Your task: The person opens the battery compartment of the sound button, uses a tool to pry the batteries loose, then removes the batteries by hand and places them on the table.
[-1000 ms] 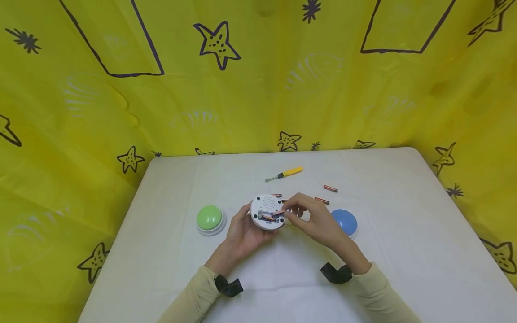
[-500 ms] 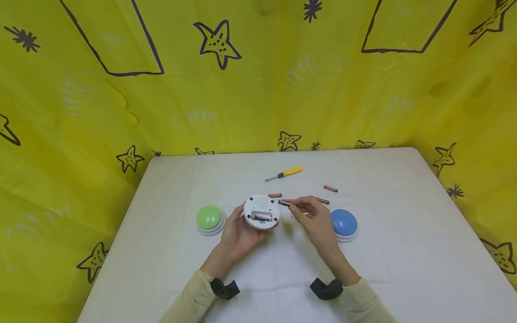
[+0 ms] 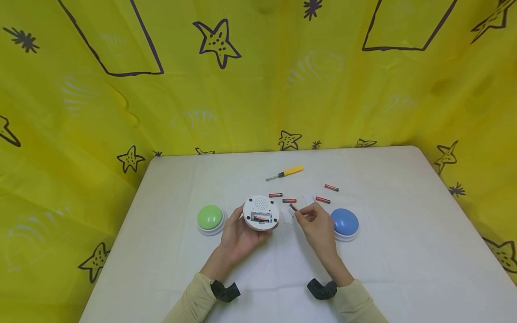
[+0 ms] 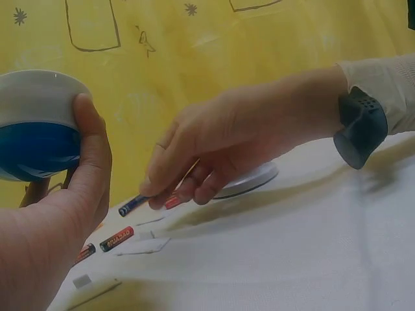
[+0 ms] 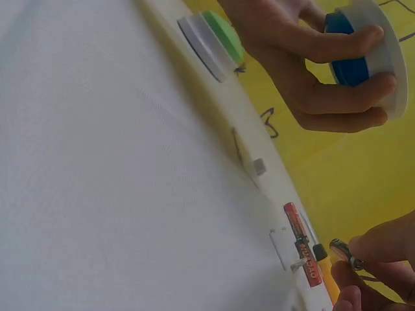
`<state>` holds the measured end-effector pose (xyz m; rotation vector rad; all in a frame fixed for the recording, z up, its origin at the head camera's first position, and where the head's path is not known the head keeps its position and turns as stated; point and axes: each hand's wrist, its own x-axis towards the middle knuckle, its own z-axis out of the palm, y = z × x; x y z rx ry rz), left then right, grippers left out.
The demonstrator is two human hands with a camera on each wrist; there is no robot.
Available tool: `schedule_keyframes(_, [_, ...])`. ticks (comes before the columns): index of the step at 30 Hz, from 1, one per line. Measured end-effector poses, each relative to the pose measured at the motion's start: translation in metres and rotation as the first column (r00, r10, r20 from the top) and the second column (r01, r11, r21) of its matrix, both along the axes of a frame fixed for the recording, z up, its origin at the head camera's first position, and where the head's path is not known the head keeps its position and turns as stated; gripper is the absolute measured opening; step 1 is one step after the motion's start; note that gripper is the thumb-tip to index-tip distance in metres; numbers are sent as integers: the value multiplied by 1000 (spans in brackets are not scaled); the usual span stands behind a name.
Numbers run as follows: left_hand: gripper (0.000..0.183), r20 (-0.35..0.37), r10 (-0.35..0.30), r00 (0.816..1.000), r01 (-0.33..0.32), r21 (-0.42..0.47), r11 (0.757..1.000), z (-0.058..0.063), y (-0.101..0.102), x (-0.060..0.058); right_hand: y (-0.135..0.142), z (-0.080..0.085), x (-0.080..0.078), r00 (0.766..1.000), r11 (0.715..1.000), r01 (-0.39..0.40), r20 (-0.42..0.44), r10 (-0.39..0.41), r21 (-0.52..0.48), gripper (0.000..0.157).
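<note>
My left hand [image 3: 242,241] grips a round push-button device [image 3: 260,204] with a white base and a blue dome. Its base faces me, showing speaker holes and an uncovered battery compartment with one battery [image 3: 261,219] lying along the lower side. The blue dome [image 4: 39,148] shows in the left wrist view. To the right of the device, my right hand [image 3: 319,231] pinches a dark battery [image 3: 293,207] between thumb and fingertips, above the table. Close by lie several red-and-black batteries, among them one just beyond the held battery [image 3: 289,200] and another at the right [image 3: 323,199].
A green-domed button [image 3: 210,217] stands at left and a blue-domed one [image 3: 344,222] beside my right hand. Behind lies a screwdriver with a yellow handle [image 3: 292,170]. Small white covers [image 3: 289,218] lie near the batteries. A yellow patterned curtain [image 3: 258,98] hangs beyond the table.
My right hand has drawn a battery out of the compartment and moved it right, away from the device. My left hand has shifted the device slightly left.
</note>
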<state>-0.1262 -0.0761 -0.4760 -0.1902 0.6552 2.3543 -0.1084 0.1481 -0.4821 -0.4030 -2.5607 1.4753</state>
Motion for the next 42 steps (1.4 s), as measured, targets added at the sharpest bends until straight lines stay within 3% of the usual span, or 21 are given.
schedule_keyframes(10, [60, -10, -14, 1000, 14, 7, 1000, 0, 1, 0, 0, -7, -2, 999, 980, -28, 43, 20, 198, 13])
schedule_keyframes(18, [59, -7, -13, 1000, 14, 9, 1000, 1, 2, 1, 2, -8, -3, 996, 964, -62, 76, 44, 259, 11])
schedule_keyframes(27, [61, -11, -20, 1000, 20, 31, 999, 1, 5, 4, 0, -7, -3, 991, 924, -121, 105, 88, 362, 11])
schedule_keyframes(33, [61, -4, -18, 1000, 19, 81, 997, 0, 7, 7, 0, -7, -4, 986, 905, -149, 124, 108, 398, 12])
schedule_keyframes(42, [60, -6, 12, 1000, -12, 71, 997, 0, 10, 6, 0, 2, -2, 982, 912, -168, 141, 123, 375, 14])
